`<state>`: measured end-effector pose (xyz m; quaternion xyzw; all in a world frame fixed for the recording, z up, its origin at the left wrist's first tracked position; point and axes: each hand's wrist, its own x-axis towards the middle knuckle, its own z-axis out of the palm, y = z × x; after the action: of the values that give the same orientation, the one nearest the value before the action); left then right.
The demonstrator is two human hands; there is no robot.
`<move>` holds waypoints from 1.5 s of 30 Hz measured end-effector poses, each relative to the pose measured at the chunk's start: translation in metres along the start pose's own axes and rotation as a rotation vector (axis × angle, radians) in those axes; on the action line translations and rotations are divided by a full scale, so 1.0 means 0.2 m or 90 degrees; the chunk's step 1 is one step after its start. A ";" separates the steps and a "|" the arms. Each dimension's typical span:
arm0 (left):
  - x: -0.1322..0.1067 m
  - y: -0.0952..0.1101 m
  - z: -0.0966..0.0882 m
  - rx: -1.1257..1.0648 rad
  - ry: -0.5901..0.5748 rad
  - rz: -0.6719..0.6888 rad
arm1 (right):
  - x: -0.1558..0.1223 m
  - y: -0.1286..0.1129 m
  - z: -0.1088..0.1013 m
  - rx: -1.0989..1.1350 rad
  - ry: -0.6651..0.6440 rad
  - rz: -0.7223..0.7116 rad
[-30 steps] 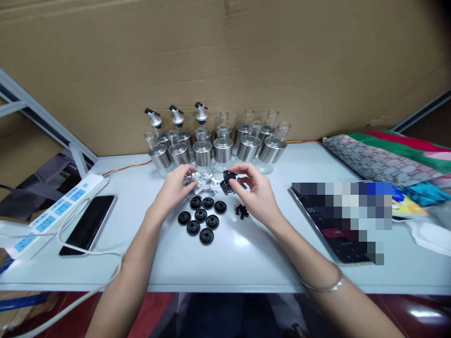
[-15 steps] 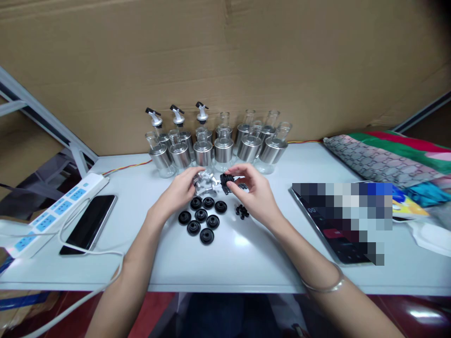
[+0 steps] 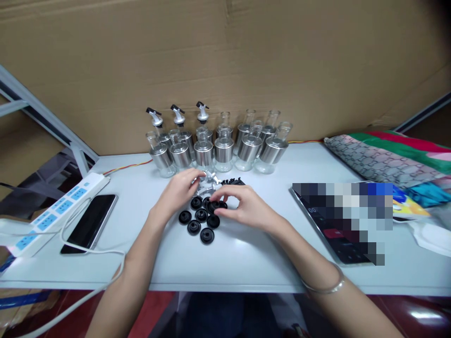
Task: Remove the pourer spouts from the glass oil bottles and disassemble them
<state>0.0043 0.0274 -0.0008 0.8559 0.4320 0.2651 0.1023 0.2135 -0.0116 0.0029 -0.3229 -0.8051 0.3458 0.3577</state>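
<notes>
Your left hand (image 3: 178,191) pinches a silver spout (image 3: 208,179) and your right hand (image 3: 244,206) clamps a black cap (image 3: 213,205) just beside it, over the white table (image 3: 246,253), with bottles (image 3: 224,149) beyond your fingers against a cardboard wall (image 3: 246,70) and a phone (image 3: 89,223) well off to the left.

The only legible marks were the pale digits "00" on the dark tablet (image 3: 334,239) screen, near its left edge. The rest of that screen was pixelated and unreadable.
</notes>
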 end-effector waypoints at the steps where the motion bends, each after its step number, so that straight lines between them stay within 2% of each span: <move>1: 0.00 0.00 0.00 0.001 0.002 -0.004 | 0.00 -0.01 0.01 0.009 -0.036 0.008; 3: 0.00 0.00 0.00 0.005 0.002 -0.008 | -0.01 -0.01 0.02 0.014 -0.089 0.023; 6: 0.00 0.00 0.00 0.013 0.000 -0.002 | -0.01 -0.02 0.03 -0.009 -0.122 0.018; 11: 0.00 0.00 0.00 0.008 0.003 0.008 | -0.01 -0.02 0.04 -0.054 -0.113 -0.024; 26: 0.00 0.01 -0.01 0.014 -0.010 -0.001 | -0.01 -0.02 0.03 -0.088 -0.153 -0.011; 29: 0.00 0.02 -0.02 0.015 -0.006 0.006 | 0.00 -0.03 0.01 -0.049 -0.114 0.005; 34: 0.00 0.02 -0.02 0.014 -0.006 0.002 | 0.00 -0.01 -0.03 -0.054 0.033 0.042; 39: 0.00 0.02 -0.01 0.014 -0.002 0.001 | 0.01 0.02 -0.02 -0.136 -0.018 0.056; 45: 0.00 0.02 -0.01 0.013 0.000 0.002 | 0.01 0.03 -0.03 -0.130 -0.027 0.080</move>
<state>0.0054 0.0252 0.0030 0.8577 0.4335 0.2604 0.0932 0.2190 -0.0052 0.0007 -0.4000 -0.8217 0.2901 0.2839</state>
